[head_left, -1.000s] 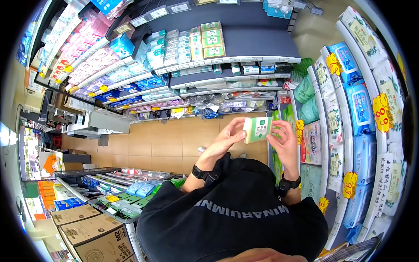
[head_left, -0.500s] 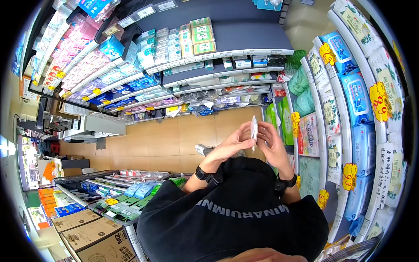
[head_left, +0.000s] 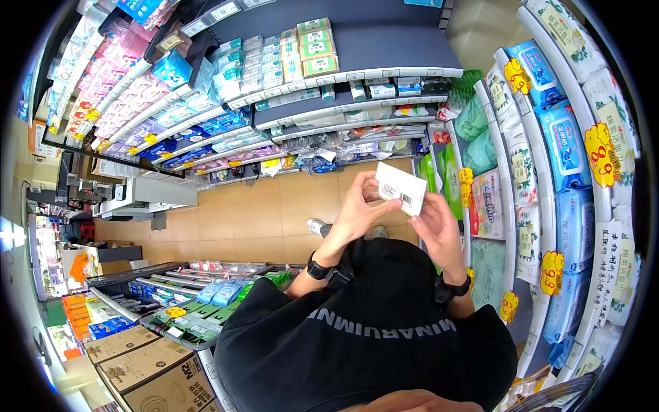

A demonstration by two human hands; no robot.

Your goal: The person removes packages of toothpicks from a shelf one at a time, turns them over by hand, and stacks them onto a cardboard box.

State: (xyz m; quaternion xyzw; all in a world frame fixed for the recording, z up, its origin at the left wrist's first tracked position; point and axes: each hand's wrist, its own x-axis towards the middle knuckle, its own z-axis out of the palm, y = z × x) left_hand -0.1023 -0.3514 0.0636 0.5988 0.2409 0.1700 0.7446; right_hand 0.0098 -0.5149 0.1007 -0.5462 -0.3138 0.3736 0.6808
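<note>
A small flat white box [head_left: 400, 185] with a barcode and fine print faces up in front of my chest. My left hand [head_left: 362, 207] grips its left side, the thumb lying across the lower face. At the lower right corner, the fingers of my right hand [head_left: 437, 225] are closed on the same box. The print is too small to read. Both hands are above the tiled floor, near the right-hand shelves.
Shelves of small packs [head_left: 274, 65] run across the far side. On the right, shelves hold blue wipe packs [head_left: 567, 147] and yellow price tags [head_left: 602, 154]. A low display rack [head_left: 199, 302] and cardboard boxes [head_left: 154, 367] stand at the lower left. Tiled floor [head_left: 268, 213] lies between.
The white box was edge-on and has been turned so its barcode face shows. Both hands have shifted slightly with it and still hold it.
</note>
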